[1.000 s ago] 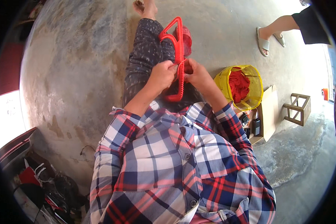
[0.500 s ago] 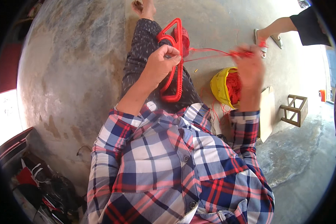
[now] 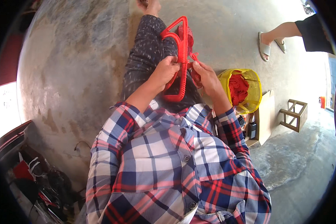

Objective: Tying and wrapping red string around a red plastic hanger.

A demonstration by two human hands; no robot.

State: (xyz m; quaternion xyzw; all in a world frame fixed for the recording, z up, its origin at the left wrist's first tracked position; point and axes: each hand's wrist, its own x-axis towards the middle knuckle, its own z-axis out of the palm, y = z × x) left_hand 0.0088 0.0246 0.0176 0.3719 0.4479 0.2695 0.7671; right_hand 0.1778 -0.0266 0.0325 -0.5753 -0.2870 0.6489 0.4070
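An angular red frame, its long bar wound with ridged red cord, rests upright over my patterned dark trousers. My left hand is closed at the near side of that bar, its fingertips partly hidden behind it. On the bar's right side, my right hand is closed round a bundle of red cord, with loops sticking out above the thumb. Both hands are close together, with the bar between them. Behind the frame shows a red rounded thing, partly covered.
Right of my right hand stands a yellow basket holding red cord. Beside it are a cardboard piece and a small wooden stool. Another person's sandalled foot is at upper right. Dark clutter lies lower left.
My right hand has swung left from out by the yellow basket to the frame, bringing the cord bundle in; the stretched strands have slackened. My left hand has moved slightly down the bar.
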